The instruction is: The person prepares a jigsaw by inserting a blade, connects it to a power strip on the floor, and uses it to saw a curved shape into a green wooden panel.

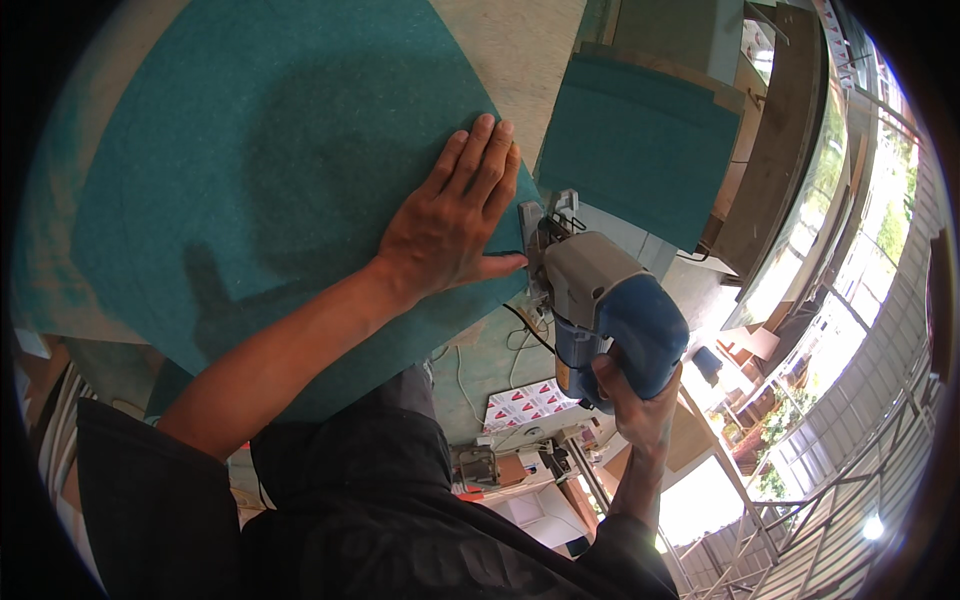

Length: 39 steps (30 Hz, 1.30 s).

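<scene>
Head view: left hand [450, 225] flat on green sheet [260, 170]; right hand [632, 400] grips jigsaw [605, 305].

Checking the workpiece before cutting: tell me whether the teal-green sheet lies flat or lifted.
Flat: the teal-green sheet lies spread, left hand pressing beside the blue-grey jigsaw.

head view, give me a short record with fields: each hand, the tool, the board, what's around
left hand: left hand pressed flat, fingers spread, on the teal-faced flat board
right hand: right hand gripping the handle of the blue and grey handheld power saw
tool: front end at the board's right edge, beside the left thumb
board: large, curved edge, bare wood showing at its far side
around: second teal panel past the saw; red and white printed sheet below
</scene>
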Tool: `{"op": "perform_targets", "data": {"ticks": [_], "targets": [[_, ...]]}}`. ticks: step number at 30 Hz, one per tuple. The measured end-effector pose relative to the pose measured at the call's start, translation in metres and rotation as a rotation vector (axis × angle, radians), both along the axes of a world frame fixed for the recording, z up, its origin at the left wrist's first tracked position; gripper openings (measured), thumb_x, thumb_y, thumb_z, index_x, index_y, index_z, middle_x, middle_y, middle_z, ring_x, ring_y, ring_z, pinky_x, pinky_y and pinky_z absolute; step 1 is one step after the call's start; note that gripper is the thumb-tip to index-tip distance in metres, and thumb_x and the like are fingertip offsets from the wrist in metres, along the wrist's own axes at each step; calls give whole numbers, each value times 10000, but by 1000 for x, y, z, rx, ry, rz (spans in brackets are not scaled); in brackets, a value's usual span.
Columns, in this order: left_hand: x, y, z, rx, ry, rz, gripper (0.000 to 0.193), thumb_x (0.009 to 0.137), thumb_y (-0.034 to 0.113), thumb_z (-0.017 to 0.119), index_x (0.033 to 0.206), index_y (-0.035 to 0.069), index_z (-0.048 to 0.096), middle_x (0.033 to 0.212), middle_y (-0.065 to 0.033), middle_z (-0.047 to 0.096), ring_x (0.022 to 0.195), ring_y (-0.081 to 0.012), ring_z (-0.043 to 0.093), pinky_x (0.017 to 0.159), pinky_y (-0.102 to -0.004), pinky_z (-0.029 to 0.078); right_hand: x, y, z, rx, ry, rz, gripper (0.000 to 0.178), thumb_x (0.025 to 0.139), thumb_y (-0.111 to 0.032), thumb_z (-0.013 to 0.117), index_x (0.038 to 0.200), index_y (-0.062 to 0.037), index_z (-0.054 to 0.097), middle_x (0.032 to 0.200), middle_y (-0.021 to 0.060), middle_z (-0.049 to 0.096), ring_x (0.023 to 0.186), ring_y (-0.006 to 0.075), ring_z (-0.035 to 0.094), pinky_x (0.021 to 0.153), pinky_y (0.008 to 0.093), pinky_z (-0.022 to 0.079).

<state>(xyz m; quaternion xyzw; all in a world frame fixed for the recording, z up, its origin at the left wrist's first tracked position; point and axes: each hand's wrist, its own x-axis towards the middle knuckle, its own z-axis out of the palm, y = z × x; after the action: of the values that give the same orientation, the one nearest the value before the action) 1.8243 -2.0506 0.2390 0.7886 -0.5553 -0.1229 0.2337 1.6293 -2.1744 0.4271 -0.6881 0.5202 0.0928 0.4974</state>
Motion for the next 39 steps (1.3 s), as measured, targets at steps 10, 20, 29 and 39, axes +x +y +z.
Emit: {"op": "perform_targets", "data": {"ticks": [10, 20, 29, 39], "targets": [[1, 1, 1, -9, -36, -17, 1142, 755, 765, 700, 1453, -100, 435, 1556, -264, 386, 1505, -408, 309, 1264, -466, 261, 2, -2, -1, 12, -20, 19, 99, 864, -22, 742, 928, -11, 667, 676, -5, 597, 558, 71, 538, 513, 247, 415], [0, 2, -3, -55, -1, -9, 1101, 768, 734, 703, 1444, -98, 450, 1548, -263, 396, 1494, -400, 324, 1263, -466, 249, 11, -6, 2, 23, 31, 14, 52, 884, -37, 708, 847, -13, 680, 667, -6, 624, 585, 66, 549, 544, 251, 424], [1, 2, -7, -41, 27, 12, 1103, 734, 684, 769, 1457, -83, 444, 1573, -261, 344, 1525, -386, 269, 1274, -469, 239, 7, -5, -1, 60, 7, 4, 45, 895, -44, 714, 894, -4, 693, 691, -21, 630, 617, 46, 545, 565, 241, 416], [4, 0, -1, -45, -44, 0, 1068, 781, 734, 693, 1425, -87, 469, 1551, -260, 387, 1496, -391, 316, 1270, -463, 242, 12, -10, 3, 24, 16, 50, 88, 887, -77, 730, 854, -21, 671, 667, -10, 611, 584, 68, 544, 553, 251, 420]]}}
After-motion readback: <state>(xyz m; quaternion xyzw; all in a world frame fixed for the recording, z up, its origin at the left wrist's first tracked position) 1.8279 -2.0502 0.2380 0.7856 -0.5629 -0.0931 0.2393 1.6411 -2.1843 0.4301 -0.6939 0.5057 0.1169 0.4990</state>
